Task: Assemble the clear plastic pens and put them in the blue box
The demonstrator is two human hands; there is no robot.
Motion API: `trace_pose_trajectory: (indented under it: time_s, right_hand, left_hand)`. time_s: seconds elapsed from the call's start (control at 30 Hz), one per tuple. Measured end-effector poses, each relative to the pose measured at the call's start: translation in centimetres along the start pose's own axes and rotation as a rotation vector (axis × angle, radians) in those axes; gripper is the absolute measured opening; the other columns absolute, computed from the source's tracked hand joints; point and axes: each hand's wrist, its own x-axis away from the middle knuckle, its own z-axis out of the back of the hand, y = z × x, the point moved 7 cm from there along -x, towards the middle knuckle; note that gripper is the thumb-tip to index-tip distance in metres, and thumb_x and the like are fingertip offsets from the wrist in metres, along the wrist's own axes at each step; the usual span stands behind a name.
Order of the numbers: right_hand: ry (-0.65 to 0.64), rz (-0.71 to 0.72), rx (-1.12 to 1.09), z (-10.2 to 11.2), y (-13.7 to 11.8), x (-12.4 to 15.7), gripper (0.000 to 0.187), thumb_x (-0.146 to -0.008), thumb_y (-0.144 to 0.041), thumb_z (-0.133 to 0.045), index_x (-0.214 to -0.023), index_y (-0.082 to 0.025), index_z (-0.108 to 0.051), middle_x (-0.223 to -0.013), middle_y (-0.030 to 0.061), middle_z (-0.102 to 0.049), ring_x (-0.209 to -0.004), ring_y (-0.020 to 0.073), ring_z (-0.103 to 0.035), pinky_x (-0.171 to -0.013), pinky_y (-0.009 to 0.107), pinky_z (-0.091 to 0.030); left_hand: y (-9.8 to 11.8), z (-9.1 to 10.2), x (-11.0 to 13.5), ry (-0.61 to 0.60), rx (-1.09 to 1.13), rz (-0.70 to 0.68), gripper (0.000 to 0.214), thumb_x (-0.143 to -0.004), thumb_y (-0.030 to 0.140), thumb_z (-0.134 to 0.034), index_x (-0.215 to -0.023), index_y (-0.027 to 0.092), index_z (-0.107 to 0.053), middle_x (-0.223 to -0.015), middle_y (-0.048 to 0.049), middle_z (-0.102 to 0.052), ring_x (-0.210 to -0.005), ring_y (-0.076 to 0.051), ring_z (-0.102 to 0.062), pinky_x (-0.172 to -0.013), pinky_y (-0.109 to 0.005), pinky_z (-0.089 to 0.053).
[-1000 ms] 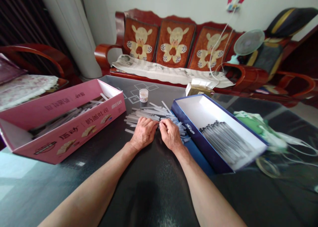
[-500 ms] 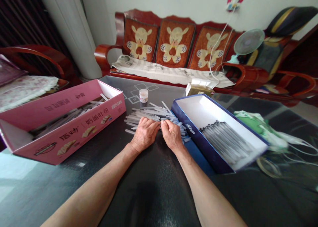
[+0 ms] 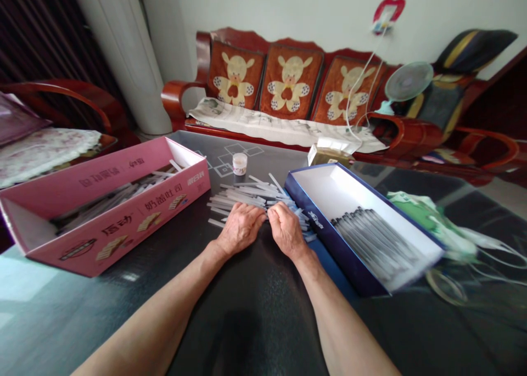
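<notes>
My left hand (image 3: 242, 225) and my right hand (image 3: 285, 228) are close together at the near edge of a loose pile of thin pale sticks or tubes (image 3: 236, 194). Both are closed, thumbs and fingertips pinched toward each other. A small dark bit shows in the narrow gap between them, too small to name. To the right, a dark blue box with a white inside (image 3: 325, 185) holds a row of grey, dark-tipped sticks (image 3: 370, 241). More pale pieces lie in the pink box (image 3: 160, 203) on the left.
A small white cup (image 3: 240, 164) stands behind the pile. Further back is a tissue box (image 3: 327, 155). Right of the blue box lie a green and white plastic bag (image 3: 432, 217) and a coiled cord (image 3: 447, 285). A wooden sofa (image 3: 181, 99) stands beyond the dark table (image 3: 255, 310).
The whole view has shifted slightly, so things sit a little lower. My hands have parted a little at the fingertips, and both remain closed over the pile's near edge.
</notes>
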Motion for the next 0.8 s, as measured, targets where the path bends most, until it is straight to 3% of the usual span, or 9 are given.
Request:
trace_pose_trajectory:
  time_s: [0.3, 0.4, 0.53, 0.67, 0.8]
  right_hand:
    - [-0.042, 0.031, -0.024, -0.2, -0.5, 0.1, 0.026, -0.096, -0.025, -0.033, -0.075, -0.022, -0.049, -0.079, 0.0042, -0.055, -0.077, 0.0170, -0.052, -0.073, 0.028, -0.041]
    - [0.002, -0.013, -0.013, -0.1, -0.3, 0.1, 0.028, -0.095, -0.026, -0.034, -0.072, -0.022, -0.048, -0.073, 0.0028, -0.054, -0.072, 0.0159, -0.052, -0.068, 0.027, -0.040]
    - [0.034, -0.109, 0.003, 0.0, 0.1, 0.0, 0.033, -0.095, -0.030, -0.035, -0.063, -0.023, -0.043, -0.061, -0.0001, -0.052, -0.059, 0.0139, -0.047, -0.058, 0.025, -0.034]
    - [0.012, -0.221, -0.008, -0.2, 0.8, 0.0, 0.037, -0.093, -0.034, -0.036, -0.059, -0.023, -0.043, -0.051, -0.0022, -0.048, -0.049, 0.0129, -0.041, -0.051, 0.026, -0.029]
    - [-0.018, -0.276, -0.076, -0.6, 1.2, 0.0, 0.038, -0.092, -0.037, -0.037, -0.058, -0.023, -0.046, -0.050, -0.0020, -0.050, -0.048, 0.0131, -0.045, -0.050, 0.025, -0.032]
  left_hand:
    - [-0.9, -0.2, -0.1, -0.128, 0.194, 0.041, 0.040, -0.097, 0.038, -0.033, -0.075, 0.020, -0.061, -0.060, 0.0012, -0.058, -0.059, -0.013, -0.055, -0.063, -0.026, -0.039]
    - [-0.3, 0.3, -0.1, -0.033, 0.086, -0.035, 0.035, -0.097, 0.035, -0.035, -0.084, 0.019, -0.063, -0.068, -0.0017, -0.062, -0.066, -0.015, -0.056, -0.072, -0.030, -0.038]
    - [0.5, 1.0, 0.1, 0.084, -0.081, -0.096, 0.032, -0.095, 0.033, -0.039, -0.086, 0.018, -0.066, -0.066, -0.0037, -0.060, -0.065, -0.016, -0.052, -0.071, -0.033, -0.035]
    - [1.0, 1.2, 0.2, 0.124, -0.177, -0.123, 0.030, -0.095, 0.031, -0.040, -0.087, 0.018, -0.066, -0.065, -0.0038, -0.059, -0.065, -0.017, -0.049, -0.071, -0.034, -0.035]
    - [1.1, 1.3, 0.1, 0.134, -0.213, -0.128, 0.026, -0.094, 0.030, -0.042, -0.091, 0.020, -0.066, -0.069, -0.0038, -0.062, -0.069, -0.017, -0.051, -0.076, -0.036, -0.036]
